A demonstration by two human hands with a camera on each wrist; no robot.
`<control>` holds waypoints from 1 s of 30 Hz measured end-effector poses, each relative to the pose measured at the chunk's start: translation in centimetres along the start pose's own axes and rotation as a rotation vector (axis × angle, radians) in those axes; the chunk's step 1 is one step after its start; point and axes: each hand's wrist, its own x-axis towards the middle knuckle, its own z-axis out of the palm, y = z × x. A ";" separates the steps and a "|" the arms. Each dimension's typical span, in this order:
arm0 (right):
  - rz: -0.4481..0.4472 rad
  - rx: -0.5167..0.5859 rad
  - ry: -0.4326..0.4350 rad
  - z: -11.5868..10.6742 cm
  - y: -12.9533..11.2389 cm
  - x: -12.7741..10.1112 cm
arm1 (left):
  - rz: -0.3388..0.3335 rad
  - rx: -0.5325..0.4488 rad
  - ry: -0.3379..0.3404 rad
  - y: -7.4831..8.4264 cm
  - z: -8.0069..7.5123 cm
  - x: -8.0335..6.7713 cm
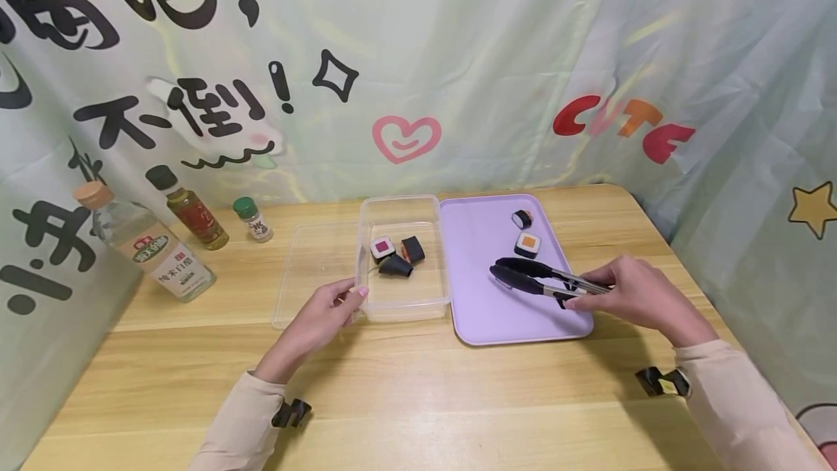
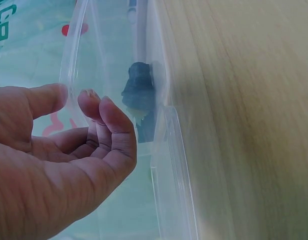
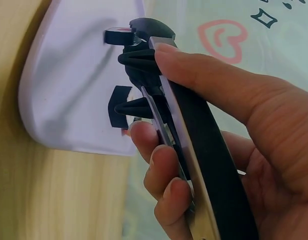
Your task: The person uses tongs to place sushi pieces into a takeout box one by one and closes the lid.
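Note:
My left hand point(image 1: 333, 309) pinches the near left rim of a clear plastic container point(image 1: 431, 302), its thumb at the rim in the left wrist view. Inside lie a sushi roll with a pink centre point(image 1: 382, 247), another black-wrapped roll point(image 1: 413, 249) on its side and a dark cone-shaped piece point(image 1: 396, 266). With my right hand point(image 1: 628, 291) I grip metal tongs point(image 1: 532, 278) with black tips above a lilac tray point(image 1: 503, 322). The tips are slightly apart. Beyond them on the tray are an orange-centred sushi roll point(image 1: 527, 244) and a smaller-looking roll point(image 1: 522, 219).
A clear lid point(image 1: 307, 275) lies flat left of the container. Farther left stand a large clear bottle point(image 1: 153, 246), a dark-capped bottle point(image 1: 192, 213) and a green-capped shaker point(image 1: 253, 219). A printed curtain point(image 1: 471, 57) hangs behind the wooden table point(image 1: 392, 398).

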 end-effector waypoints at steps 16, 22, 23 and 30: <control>0.000 0.002 0.007 0.3 0.6 -0.2 | -0.012 -0.009 -0.005 0.0 0.0 -0.1; 0.004 -0.003 0.009 0.1 0.4 -0.1 | -0.001 -0.016 -0.003 0.1 0.0 -0.1; 0.008 -0.002 0.007 0.1 0.4 -0.1 | 0.000 -0.019 -0.002 0.2 0.0 -0.1; 0.031 0.006 -0.004 0.0 0.2 0.0 | 0.001 -0.036 0.003 0.5 0.0 -0.3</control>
